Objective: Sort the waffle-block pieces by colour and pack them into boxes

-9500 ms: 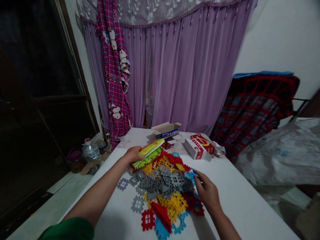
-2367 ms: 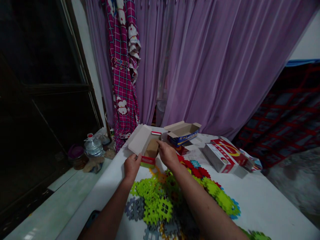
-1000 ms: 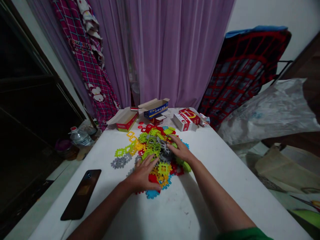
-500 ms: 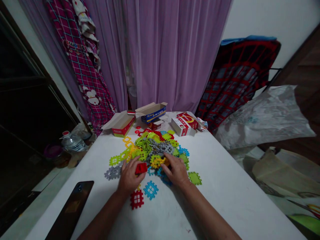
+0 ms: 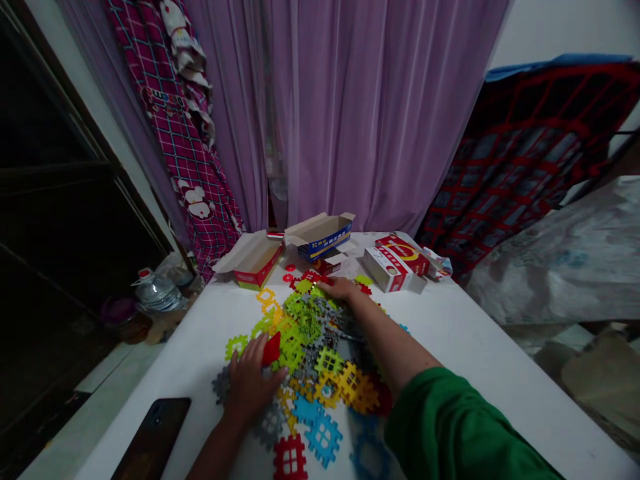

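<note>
A heap of flat plastic interlocking tiles (image 5: 313, 337) in green, yellow, grey, red and blue lies on the white table (image 5: 460, 333). My left hand (image 5: 247, 387) rests at the heap's near left edge, fingers closed on a red piece (image 5: 271, 348). My right hand (image 5: 340, 290) reaches across to the far side of the heap, fingers lying flat on the tiles. A green sleeve (image 5: 450, 427) covers my right upper arm. A red tile (image 5: 290, 459) and a blue tile (image 5: 323, 433) lie at the near edge.
At the table's far end stand an open red box (image 5: 253, 260), an open blue box (image 5: 323, 237) and a red-and-white box (image 5: 395, 263). A dark phone (image 5: 150, 437) lies near left. Purple curtains hang behind; bottles stand on the floor at left.
My right hand has stretched from the near side of the heap to its far side. My left hand still holds the red piece and has barely moved. The view came closer.
</note>
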